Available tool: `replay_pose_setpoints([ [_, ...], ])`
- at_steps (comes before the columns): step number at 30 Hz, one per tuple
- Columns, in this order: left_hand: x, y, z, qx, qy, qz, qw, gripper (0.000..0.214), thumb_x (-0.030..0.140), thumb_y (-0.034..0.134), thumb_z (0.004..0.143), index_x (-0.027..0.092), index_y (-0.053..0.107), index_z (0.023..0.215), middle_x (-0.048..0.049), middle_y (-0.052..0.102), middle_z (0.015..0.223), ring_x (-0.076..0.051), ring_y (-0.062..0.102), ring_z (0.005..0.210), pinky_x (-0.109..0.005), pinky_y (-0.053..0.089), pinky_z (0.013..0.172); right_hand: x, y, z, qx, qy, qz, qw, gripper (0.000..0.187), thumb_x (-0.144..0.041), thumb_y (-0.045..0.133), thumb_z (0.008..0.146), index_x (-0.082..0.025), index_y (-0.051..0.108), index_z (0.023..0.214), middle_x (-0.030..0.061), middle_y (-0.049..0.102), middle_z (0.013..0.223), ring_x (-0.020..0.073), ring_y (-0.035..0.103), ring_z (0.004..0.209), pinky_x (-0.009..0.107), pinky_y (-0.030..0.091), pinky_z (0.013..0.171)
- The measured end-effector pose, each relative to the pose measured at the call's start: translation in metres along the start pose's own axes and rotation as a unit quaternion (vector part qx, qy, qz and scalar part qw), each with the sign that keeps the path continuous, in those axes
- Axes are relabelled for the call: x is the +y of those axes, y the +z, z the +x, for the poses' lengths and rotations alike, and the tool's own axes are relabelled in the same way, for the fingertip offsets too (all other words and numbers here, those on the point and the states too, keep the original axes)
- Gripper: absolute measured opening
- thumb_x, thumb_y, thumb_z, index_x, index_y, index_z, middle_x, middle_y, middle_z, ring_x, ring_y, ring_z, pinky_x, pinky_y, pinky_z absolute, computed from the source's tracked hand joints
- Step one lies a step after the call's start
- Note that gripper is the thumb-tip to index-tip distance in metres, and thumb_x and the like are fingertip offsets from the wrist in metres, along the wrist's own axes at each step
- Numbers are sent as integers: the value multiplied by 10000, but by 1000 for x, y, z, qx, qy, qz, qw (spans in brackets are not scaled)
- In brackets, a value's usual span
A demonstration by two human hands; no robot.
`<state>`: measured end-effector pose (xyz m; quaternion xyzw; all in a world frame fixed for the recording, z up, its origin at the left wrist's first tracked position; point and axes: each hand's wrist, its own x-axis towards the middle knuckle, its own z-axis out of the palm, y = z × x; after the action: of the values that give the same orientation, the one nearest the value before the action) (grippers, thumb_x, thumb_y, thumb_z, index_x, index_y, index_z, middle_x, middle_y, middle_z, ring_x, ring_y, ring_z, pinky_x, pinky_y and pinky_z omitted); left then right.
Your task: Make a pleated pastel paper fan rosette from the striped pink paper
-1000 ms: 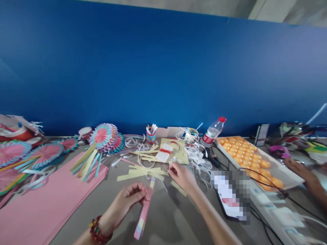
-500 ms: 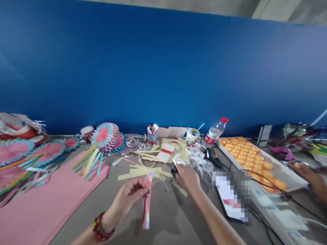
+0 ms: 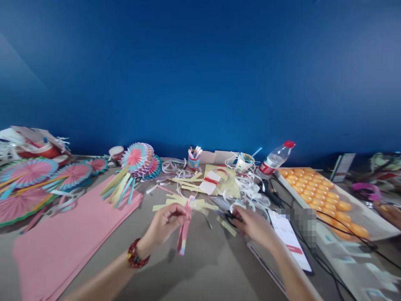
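My left hand (image 3: 165, 223) is closed in a pinch on the top of a folded pink paper strip (image 3: 184, 230), which hangs down over the grey table (image 3: 203, 267). A red bead bracelet (image 3: 135, 256) circles that wrist. My right hand (image 3: 254, 224) is closed on dark-handled scissors (image 3: 231, 216) just right of the strip, their blades pointing back toward a scatter of yellow paper strips (image 3: 178, 203). White curled ribbon offcuts (image 3: 250, 190) lie just beyond the right hand.
Pink paper sheets (image 3: 62, 242) and folded paper fans (image 3: 138, 159) fill the left. A pen cup (image 3: 193, 159), water bottle (image 3: 275, 159), tray of orange balls (image 3: 326, 198), phone (image 3: 290, 240) and cables lie right. Another person's hand (image 3: 388, 209) is at the right edge.
My right hand reached into the strips, closed on the scissors and drew them back to the right. My left hand turned the pink strip upright. The view shifted slightly.
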<state>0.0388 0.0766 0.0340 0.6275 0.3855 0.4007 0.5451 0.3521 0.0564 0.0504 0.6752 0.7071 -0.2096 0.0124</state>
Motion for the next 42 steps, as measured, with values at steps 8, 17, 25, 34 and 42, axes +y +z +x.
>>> replay_pose_setpoints([
  [8, 10, -8, 9, 0, -44, -132, 990, 164, 320, 671, 865, 164, 621, 862, -47, 692, 864, -161, 635, 837, -272, 475, 803, 30, 20, -14, 6, 14, 337, 941, 363, -453, 632, 788, -217, 542, 1049, 8, 699, 776, 155, 604, 475, 268, 430, 511],
  [17, 8, -7, 7, 12, -37, -93, 995, 174, 332, 660, 869, 160, 638, 870, -54, 686, 875, -175, 643, 826, -291, 491, 796, 6, 39, -16, -54, 20, 713, 698, 396, -434, 820, 696, -168, 632, 921, 33, 651, 823, -28, 244, 371, 149, 170, 349],
  [25, 16, -5, 7, 5, -33, -124, 992, 171, 322, 622, 903, 157, 617, 860, -27, 661, 786, -151, 634, 763, -282, 489, 777, -13, 39, -6, -53, 7, 690, 722, 480, -623, 713, 733, -164, 595, 809, 5, 620, 727, -31, 244, 353, 152, 138, 355],
  [34, 8, -7, 14, 25, -76, -343, 936, 237, 319, 752, 790, 172, 568, 816, 5, 583, 713, -106, 544, 670, -230, 440, 661, -11, 46, -3, 40, 24, 309, 950, 684, -582, 658, 741, -244, 416, 1284, -19, 683, 798, 118, 555, 380, 261, 450, 434],
  [42, 9, -5, 13, 28, -80, -355, 931, 229, 326, 751, 788, 178, 579, 822, 10, 587, 707, -115, 546, 665, -252, 451, 669, -21, 24, -19, -98, -49, 580, 807, 886, -618, 559, 853, -291, 89, 1530, 28, 691, 835, 96, 556, 402, 200, 373, 370],
])
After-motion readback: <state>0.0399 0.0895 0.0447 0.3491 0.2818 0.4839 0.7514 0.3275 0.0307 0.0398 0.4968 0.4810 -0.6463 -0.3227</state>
